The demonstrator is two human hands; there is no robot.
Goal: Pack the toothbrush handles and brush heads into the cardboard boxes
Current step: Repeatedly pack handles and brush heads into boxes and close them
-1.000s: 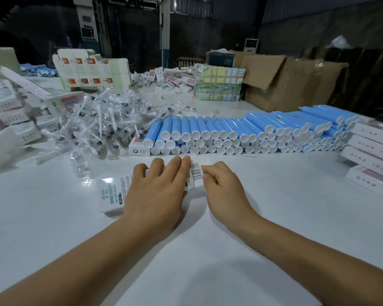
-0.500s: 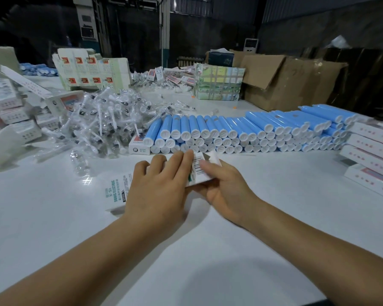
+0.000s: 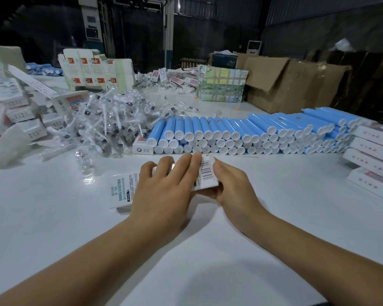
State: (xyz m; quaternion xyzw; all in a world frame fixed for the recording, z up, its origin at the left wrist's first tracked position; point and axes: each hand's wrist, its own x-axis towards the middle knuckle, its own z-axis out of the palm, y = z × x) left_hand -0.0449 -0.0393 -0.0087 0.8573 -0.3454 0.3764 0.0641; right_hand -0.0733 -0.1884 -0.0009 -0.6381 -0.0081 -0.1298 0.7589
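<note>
A white box (image 3: 124, 189) printed "X-S1 SONIC ELECTRIC", with a barcode at its right end, lies on the worktop (image 3: 53, 217). The left hand (image 3: 164, 193) presses flat on it, fingers straight; the right hand (image 3: 232, 186) pinches its raised barcode end. Behind it lie stacked blue handles (image 3: 252, 131) and bagged brush heads (image 3: 111, 122).

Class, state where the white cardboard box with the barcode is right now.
In the head view, the white cardboard box with the barcode lies at table centre, under the left hand, its right end gripped by the right hand.
</note>
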